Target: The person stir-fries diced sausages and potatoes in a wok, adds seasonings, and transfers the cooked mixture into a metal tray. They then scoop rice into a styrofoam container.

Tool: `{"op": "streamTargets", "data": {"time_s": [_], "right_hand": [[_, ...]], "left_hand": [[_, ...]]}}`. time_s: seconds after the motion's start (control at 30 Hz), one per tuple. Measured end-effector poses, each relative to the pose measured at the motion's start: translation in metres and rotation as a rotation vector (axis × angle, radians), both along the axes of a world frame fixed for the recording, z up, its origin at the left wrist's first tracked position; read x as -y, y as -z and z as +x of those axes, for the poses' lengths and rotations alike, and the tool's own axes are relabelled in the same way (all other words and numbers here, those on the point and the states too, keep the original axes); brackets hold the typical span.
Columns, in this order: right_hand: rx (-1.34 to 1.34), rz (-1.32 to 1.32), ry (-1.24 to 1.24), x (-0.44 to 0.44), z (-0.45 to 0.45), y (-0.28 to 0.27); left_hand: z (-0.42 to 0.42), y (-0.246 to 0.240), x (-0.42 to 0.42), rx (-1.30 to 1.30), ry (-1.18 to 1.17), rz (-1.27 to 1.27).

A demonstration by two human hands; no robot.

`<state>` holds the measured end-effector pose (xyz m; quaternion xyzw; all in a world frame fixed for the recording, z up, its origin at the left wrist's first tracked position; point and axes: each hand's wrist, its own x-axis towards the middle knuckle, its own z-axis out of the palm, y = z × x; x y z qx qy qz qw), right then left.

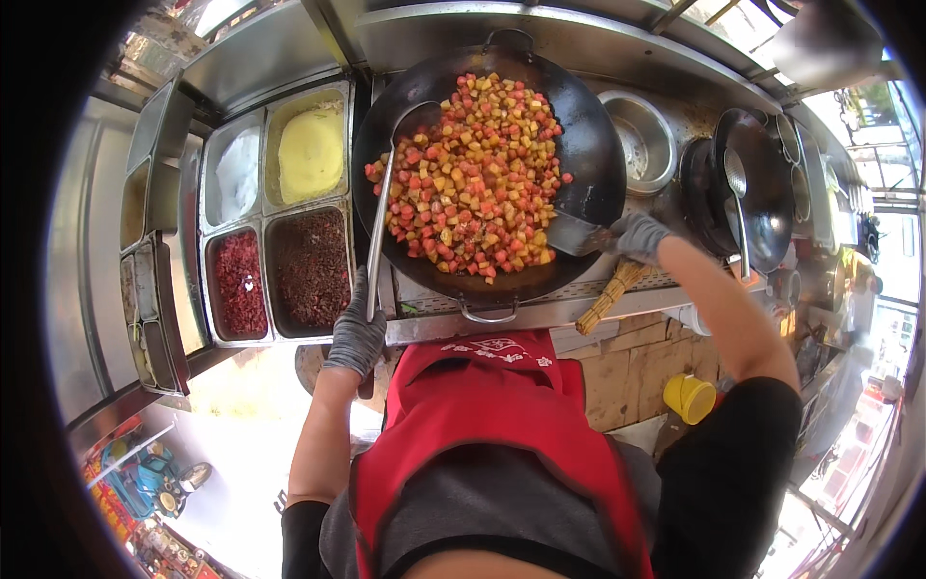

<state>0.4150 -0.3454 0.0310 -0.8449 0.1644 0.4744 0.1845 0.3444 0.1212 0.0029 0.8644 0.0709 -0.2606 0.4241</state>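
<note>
A large black wok (589, 137) holds a heap of diced red and golden-brown food (470, 181). My left hand (358, 329), in a grey glove, grips the long metal handle of a ladle (381, 210). The ladle's bowl lies at the wok's upper left, against the food. My right hand (640, 237), gloved too, is closed around the handle of a flat metal spatula (575, 233). Its blade touches the lower right edge of the heap. The spatula's handle is mostly hidden by my fingers.
Left of the wok stand steel pans of white powder (237, 174), yellow powder (311, 155), red flakes (241, 282) and dark flakes (311, 268). Rightward are a steel basin (640, 141), a second wok (770, 195) with a skimmer (736, 177), and a straw brush (611, 297).
</note>
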Motion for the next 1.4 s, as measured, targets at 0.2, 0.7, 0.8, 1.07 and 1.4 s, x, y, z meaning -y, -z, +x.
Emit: {"op": "streamTargets", "data": {"time_s": [0.2,0.7,0.8,1.07,1.4], "right_hand": [[0.628,0.303,0.353,-0.101,0.022,0.139],[0.123,1.243,1.369,-0.118,-0.006,0.057],[-0.009,1.511,1.353,-0.115,-0.03,0.048],[0.295,0.094,0.084,-0.001,-0.049,-0.085],[0.454,-0.012,-0.135,-0.095,-0.006,0.069]], "left_hand": [[-0.004,0.003,0.025,0.158,0.036,-0.03],[0.009,-0.049,0.023,0.268,0.237,0.31],[0.005,-0.052,0.018,0.224,0.301,0.38],[0.005,-0.053,-0.036,0.126,0.226,0.575],[-0.034,0.029,-0.01,0.235,0.203,0.097]]}}
